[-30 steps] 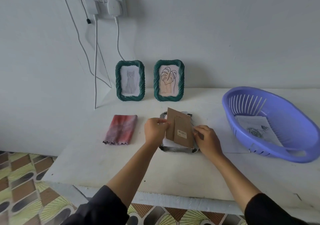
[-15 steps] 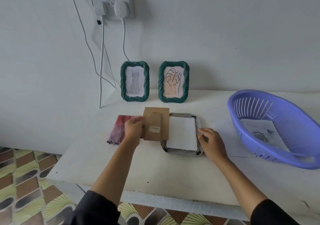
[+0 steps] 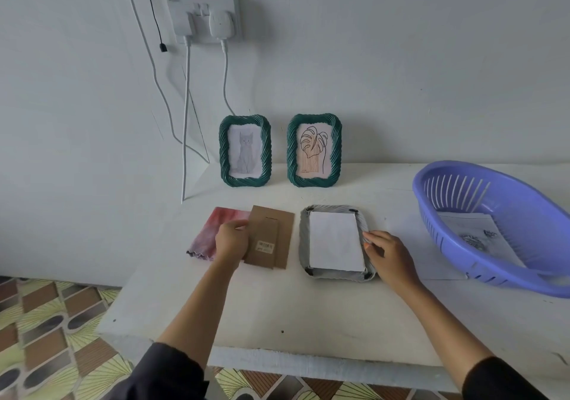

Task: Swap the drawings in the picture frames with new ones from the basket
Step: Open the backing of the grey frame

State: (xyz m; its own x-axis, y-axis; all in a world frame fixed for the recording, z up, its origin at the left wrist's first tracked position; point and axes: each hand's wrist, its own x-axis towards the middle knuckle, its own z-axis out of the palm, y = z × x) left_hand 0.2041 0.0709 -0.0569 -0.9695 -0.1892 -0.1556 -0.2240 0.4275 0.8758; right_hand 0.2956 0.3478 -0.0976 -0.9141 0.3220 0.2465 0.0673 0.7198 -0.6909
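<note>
Now we have the frame open, face down.
Our left hand pinches the cardboard backing, its sticker unreadable; our right hand presses loosely on the frame's edge.

Two bare forearms, left hand, right hand, dark sleeves pushed up behind each wrist near elbows

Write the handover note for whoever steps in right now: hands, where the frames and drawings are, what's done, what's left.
Left hand: holds the brown cardboard frame backing beside the pink cloth.
Right hand: on the right edge of the face-down grey frame.
Done: backing off; white paper exposed inside.
Left: lift it out, insert a drawing from the purple plastic basket, close. Whether the green cat frame and green leaf frame at the wall are already swapped, cannot tell.
</note>
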